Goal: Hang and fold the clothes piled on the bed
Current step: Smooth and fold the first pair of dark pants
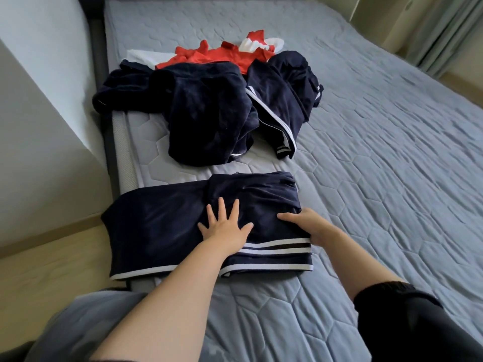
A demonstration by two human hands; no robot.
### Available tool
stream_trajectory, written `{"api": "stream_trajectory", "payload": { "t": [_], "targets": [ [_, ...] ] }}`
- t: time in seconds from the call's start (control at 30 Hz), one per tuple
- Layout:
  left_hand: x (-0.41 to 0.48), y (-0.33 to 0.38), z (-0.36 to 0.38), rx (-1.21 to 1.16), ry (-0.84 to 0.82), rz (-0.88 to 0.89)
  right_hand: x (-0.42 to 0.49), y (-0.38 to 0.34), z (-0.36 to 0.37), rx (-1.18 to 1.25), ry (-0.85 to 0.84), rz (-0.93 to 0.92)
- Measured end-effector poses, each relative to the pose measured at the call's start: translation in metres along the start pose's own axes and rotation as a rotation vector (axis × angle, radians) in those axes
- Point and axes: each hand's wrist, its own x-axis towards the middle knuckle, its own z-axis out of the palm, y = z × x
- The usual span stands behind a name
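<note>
— What is lying on the grey quilted bed (366, 126)?
— A pile of clothes (209, 105), navy, red and white, is sitting by its left edge. Nearer the person, a navy garment (162, 220) with white stripes is lying flat.
— And the hands?
— The left hand (226, 228) is pressing down on it, fingers spread wide. The right hand (308, 223) is gripping its right edge, thumb on top.

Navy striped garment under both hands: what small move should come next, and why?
Probably fold the right edge over leftward: the left hand presses flat on the navy striped garment, pinning it, while the right hand grips its right edge, thumb on top.
</note>
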Motion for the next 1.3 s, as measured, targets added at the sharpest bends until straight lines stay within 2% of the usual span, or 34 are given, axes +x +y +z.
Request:
{"api": "stream_trajectory", "payload": {
  "t": [0.1, 0.23, 0.47, 0.57, 0.7, 0.83, 0.93, 1.0, 1.07, 1.13, 1.3],
  "targets": [
    [0.0, 0.001, 0.002, -0.102, 0.024, 0.077, -0.008, -0.011, -0.009, -0.037, 0.193, -0.078],
    [-0.009, 0.02, 0.008, -0.151, 0.061, 0.104, -0.026, -0.033, -0.031, -0.116, 0.342, -0.168],
    [-0.025, 0.089, 0.005, -0.626, -0.277, 0.269, -0.077, -0.076, -0.072, -0.553, 0.67, -0.299],
    [-0.028, 0.099, 0.005, -1.055, -0.468, 0.182, -0.094, -0.094, -0.062, -0.83, 0.75, -0.364],
    [-0.03, 0.063, -0.004, -1.407, -0.549, 0.113, -0.104, -0.109, -0.012, -1.076, 0.687, -0.484],
    [-0.022, 0.007, -0.022, -1.589, -0.459, 0.1, -0.102, -0.1, 0.045, -1.098, 0.539, -0.571],
    [-0.014, -0.007, -0.034, -1.737, -0.414, 0.124, -0.093, -0.092, 0.073, -1.061, 0.324, -0.557],
    [-0.01, -0.014, -0.036, -1.754, -0.388, 0.078, -0.085, -0.086, 0.08, -0.858, 0.171, -0.479],
    [-0.009, -0.021, -0.037, -1.598, -0.258, -0.077, -0.075, -0.078, 0.078, -0.665, 0.141, -0.414],
    [-0.011, -0.023, -0.037, -1.436, -0.148, -0.192, -0.063, -0.066, 0.068, -0.643, 0.206, -0.364],
    [-0.009, -0.01, -0.028, -1.279, -0.023, -0.123, -0.042, -0.034, 0.037, -0.536, 0.401, -0.289]
  ]
}}
